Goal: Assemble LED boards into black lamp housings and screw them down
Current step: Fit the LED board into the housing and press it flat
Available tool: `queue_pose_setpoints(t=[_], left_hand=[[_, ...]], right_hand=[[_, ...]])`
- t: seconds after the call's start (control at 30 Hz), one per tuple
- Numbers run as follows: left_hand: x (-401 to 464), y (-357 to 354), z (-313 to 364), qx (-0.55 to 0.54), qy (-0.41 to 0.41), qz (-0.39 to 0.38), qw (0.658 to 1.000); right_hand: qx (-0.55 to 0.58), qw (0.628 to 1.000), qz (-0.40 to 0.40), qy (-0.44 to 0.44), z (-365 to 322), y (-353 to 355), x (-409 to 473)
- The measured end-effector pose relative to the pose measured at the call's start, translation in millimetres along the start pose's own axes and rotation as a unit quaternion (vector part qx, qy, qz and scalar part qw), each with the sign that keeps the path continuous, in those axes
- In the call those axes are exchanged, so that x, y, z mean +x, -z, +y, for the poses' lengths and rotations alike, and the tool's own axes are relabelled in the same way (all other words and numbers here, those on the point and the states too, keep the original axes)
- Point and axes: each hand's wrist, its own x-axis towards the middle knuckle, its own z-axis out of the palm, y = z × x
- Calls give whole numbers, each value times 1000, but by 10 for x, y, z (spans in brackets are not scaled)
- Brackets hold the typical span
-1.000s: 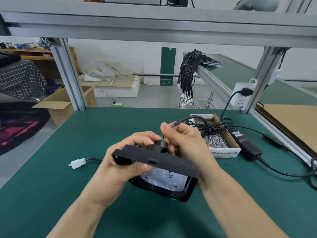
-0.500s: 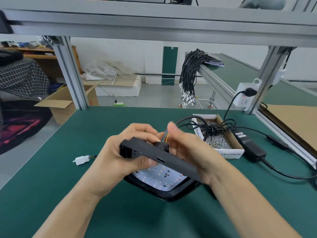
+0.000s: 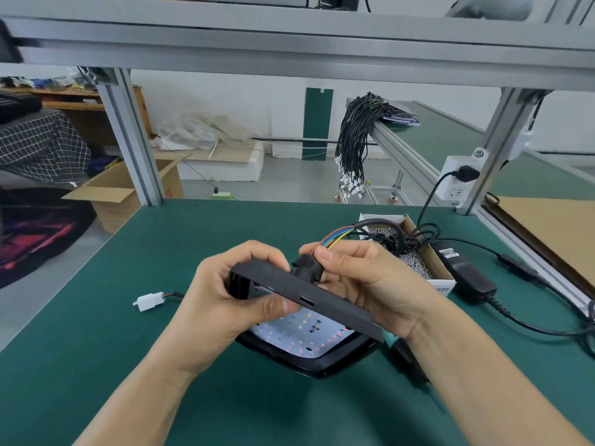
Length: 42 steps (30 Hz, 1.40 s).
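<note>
Housing: we held the black housing (image 3: pixel 302 292) tilted above the tabletop (image 3: pixel 96 365), its long axis running from upper left down to lower right, back face toward us.
Board: the white LED board (image 3: pixel 302 336) showed beneath the housing's lower edge, inside the dark rim — whether seated flat we could not tell.
Left grip: our left hand (image 3: pixel 225 300) clenched the housing's left end, thumb on the near face, fingers curled over the top.
Right grip: our right hand (image 3: pixel 363 281) pinched the black gland (image 3: pixel 307 267) on the housing's top edge, where the coloured wires (image 3: pixel 335 238) left it.
Key relation: the gland sat at the middle of the housing, just left of our right fingertips; the wires led up and right into the black cable (image 3: pixel 380 225). We judged the right hand nearer for feeding the wires through, the left only steadying.
Connector: a white plug (image 3: pixel 149 300) lay on the tabletop, left of our left hand, apart from it.
Screws: a cardboard box (image 3: pixel 431 252) of small silvery screws stood just beyond our right hand — screwing down not yet begun, in our judgement.
Writing: the box front showed letters ending in "ICER"; the rest was hidden. The label on the black adapter (image 3: pixel 463 268) was too small to read.
</note>
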Motion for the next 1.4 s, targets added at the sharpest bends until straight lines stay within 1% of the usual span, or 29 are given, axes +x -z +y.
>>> queue_pose_setpoints(t=[0.2, 0.27, 0.33, 0.47, 0.6, 0.67, 0.77, 0.83, 0.97, 1.03, 1.13, 1.17, 1.23, 1.3, 1.33, 1.37, 1.4], left_hand=[[32, -10, -10, -11, -8, -14, 1000], [40, -3, -17, -21, -11, -26, 999], [38, -2, -23, -30, -15, -29, 999], [35, -14, -33, -36, -21, -15, 999], [23, -23, -25, -42, -26, -22, 999], [13, -36, -37, -32, -33, -7, 999], [2, -57, -85, -17, -33, 43, 998], [-9, -60, -104, -14, -37, 61, 997], [-22, -53, -108, -1, -45, 67, 997], [-25, -24, -98, -5, -29, 61, 998], [14, 43, -89, -18, 5, 10, 1000], [45, 55, -83, -11, 10, -2, 1000], [94, 68, -88, -9, 22, 11, 1000], [122, 83, -99, -33, 42, 42, 998], [124, 92, -100, -44, 49, 48, 997], [127, 102, -102, -49, 52, 51, 996], [132, 113, -104, -52, 52, 50, 996]], right_hand=[[63, 998, 7, -21, 12, -25, 21], [71, 997, -4, -20, 17, -24, 12], [44, 999, -18, -12, 8, -23, -6], [-55, 998, 6, 13, -44, 3, -4], [-54, 998, -22, 3, -94, -39, -64], [-75, 997, -8, 1, -103, -57, -79], [-98, 995, 30, 0, -76, -94, -67], [-112, 993, 44, -4, -54, -117, -58], [-87, 995, -1, -52, -47, -124, -23], [-84, 994, -7, -65, -42, -125, -2], [-103, 993, 16, -60, -9, -120, -4], [-104, 993, 27, -54, -6, -130, -8], [-127, 989, 77, -13, 7, -112, -22], [-172, 969, 160, 81, 25, -47, -55], [-195, 957, 174, 124, 30, -28, -87], [-231, 950, 142, 152, 24, -42, -131], [-284, 940, 87, 170, 50, -59, -165]])
